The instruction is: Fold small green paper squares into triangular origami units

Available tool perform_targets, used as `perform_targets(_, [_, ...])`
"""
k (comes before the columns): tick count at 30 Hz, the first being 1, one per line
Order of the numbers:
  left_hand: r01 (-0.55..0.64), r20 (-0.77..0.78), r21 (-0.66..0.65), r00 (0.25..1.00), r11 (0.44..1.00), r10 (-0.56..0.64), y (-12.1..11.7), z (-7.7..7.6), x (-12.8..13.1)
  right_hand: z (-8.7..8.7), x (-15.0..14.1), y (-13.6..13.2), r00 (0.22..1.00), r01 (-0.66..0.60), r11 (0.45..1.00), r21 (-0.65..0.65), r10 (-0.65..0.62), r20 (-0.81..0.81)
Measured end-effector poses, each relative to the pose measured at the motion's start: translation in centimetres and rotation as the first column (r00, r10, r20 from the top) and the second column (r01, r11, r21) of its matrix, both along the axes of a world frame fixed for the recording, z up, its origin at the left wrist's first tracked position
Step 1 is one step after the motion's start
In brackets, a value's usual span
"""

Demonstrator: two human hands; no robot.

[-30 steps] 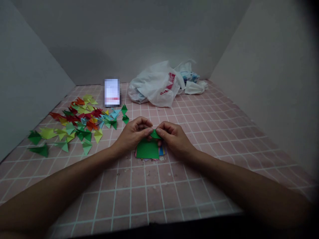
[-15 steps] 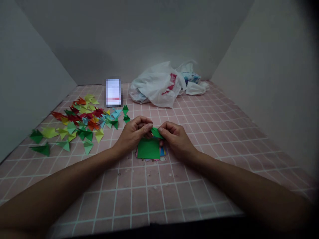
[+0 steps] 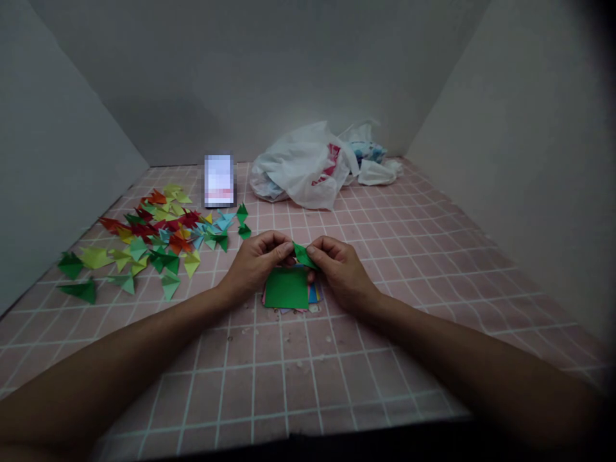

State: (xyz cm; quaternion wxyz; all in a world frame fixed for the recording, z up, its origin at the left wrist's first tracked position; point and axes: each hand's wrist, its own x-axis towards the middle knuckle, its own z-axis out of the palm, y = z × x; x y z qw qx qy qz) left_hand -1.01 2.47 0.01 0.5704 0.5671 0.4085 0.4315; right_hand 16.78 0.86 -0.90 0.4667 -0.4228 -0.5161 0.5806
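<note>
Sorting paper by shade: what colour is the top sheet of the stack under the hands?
Green, seen in the head view: the top sheet.

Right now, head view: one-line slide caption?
Both hands pinch a small green folded paper above a stack of coloured squares, folded pieces heaped left.

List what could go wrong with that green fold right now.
1. Both the left hand and the right hand pinch the small green folded piece in the air by the fingertips alone, so a crease may well come out crooked.
2. The hands hover just above the stack of paper squares; a wrist could nudge it askew.
3. If dropped, the piece might get lost among the pile of folded pieces.
</note>
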Motion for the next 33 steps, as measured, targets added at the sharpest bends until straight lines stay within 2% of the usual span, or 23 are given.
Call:
perform_targets(14, [-0.040, -0.108, 0.065, 0.993, 0.997, 0.047, 0.06, -0.09, -0.07, -0.08, -0.06, 0.04, 0.999, 0.002, 1.000, 0.005, -0.002, 0.037])
perform_targets(23, [-0.028, -0.098, 0.075, 0.995, 0.997, 0.035, 0.12, -0.10, -0.09, -0.21, -0.08, 0.03, 1.000, -0.004, 1.000, -0.006, 0.004, 0.023])
perform_targets(33, [-0.072, -0.098, 0.057, 0.992, 0.996, 0.077, 0.02, -0.05, 0.07, -0.25, -0.23, 0.05, 0.999, -0.013, 1.000, 0.002, 0.013, 0.040])
